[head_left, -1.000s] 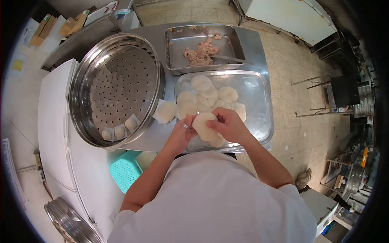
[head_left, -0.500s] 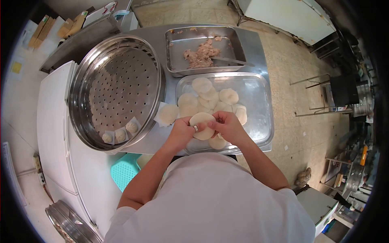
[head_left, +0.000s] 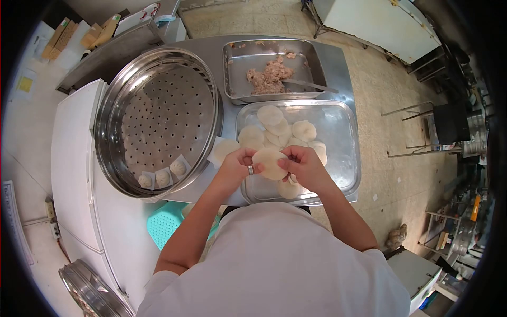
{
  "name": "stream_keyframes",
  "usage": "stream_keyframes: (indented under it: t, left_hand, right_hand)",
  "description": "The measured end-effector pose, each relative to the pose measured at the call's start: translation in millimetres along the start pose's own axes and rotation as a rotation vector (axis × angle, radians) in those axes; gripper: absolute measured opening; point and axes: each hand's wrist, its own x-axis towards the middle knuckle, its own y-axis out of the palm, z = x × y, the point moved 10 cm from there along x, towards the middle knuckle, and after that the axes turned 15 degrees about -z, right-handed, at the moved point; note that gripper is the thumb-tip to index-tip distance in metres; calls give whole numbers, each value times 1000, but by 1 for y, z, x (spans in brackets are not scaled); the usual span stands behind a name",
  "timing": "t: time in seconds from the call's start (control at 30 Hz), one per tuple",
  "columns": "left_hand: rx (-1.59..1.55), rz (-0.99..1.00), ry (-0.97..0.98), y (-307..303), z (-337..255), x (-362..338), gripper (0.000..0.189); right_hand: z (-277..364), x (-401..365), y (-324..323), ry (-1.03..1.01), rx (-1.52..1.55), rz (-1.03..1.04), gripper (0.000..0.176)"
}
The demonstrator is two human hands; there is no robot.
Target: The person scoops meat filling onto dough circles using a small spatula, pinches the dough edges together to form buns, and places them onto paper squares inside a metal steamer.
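A round, pale dough wrapper (head_left: pixel 269 162) is stretched between my two hands above the near part of a metal tray (head_left: pixel 338 158). My left hand (head_left: pixel 238 166) pinches its left edge, with a ring on one finger. On the opposite edge, my right hand (head_left: pixel 306 166) grips with thumb and fingers. Beneath and beyond them, several more dough wrappers (head_left: pixel 270 115) lie overlapping on the tray. Just left of my left hand, another wrapper (head_left: pixel 226 148) rests on a square of white paper.
Left stands a large round perforated steamer (head_left: pixel 163 111) with three pleated buns (head_left: pixel 163 178) on papers at its near side. Behind the tray, a deep metal pan (head_left: pixel 237 68) holds minced filling (head_left: pixel 270 75) and a flat metal utensil (head_left: pixel 311 84). A turquoise basket (head_left: pixel 163 224) sits below the table edge.
My hands have spread slightly, and both now hold the wrapper by opposite edges; before, the left thumb lay across its face. The whole view has shifted a little.
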Motion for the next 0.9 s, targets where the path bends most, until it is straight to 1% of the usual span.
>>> stream_keyframes:
  t: [0.03, 0.13, 0.23, 0.3, 0.33, 0.37, 0.43, 0.53, 0.63, 0.73, 0.77, 0.83, 0.9]
  left_hand:
    - [-124, 69, -37, 9, 0, -1, 33]
    - [-38, 101, -195, 19, 15, 1, 35]
    - [20, 61, -223, 19, 20, 2, 40]
    - [124, 4, -202, 9, 21, 3, 43]
    - [176, -26, -190, 3, 21, 3, 44]
    - [124, -28, -197, 0, 22, 2, 42]
    - [19, -32, -212, -6, 30, 2, 40]
    - [-97, -65, -343, -10, 43, -1, 38]
    - [-332, -64, -421, -3, 45, -6, 38]
    - [-253, -68, -387, -2, 40, -9, 39]
    - [-257, -74, -411, -3, 39, -10, 39]
    - [-267, -82, -457, -4, 37, -9, 39]
    - [-327, -65, -436, -8, 42, -3, 38]
  right_hand:
    - [1, 1, 1, -4, 3, 28, 19]
    - [3, 6, 0, 21, -52, 40, 20]
    - [18, 26, -25, -77, -234, -55, 18]
    - [64, 52, -60, -379, -460, -255, 17]
    - [88, 67, -74, -483, -556, -350, 16]
    - [113, 82, -88, -587, -651, -447, 15]
    - [134, 130, -105, -746, -900, -479, 17]
    - [126, 192, -101, -611, -1350, -391, 19]
    - [90, 234, -98, -325, -1540, -223, 20]
    - [86, 243, -85, -411, -1606, -126, 19]
    - [87, 244, -86, -417, -1648, -122, 19]
    - [115, 231, -79, -429, -1734, -117, 19]
    - [141, 232, -77, -512, -1718, -183, 17]
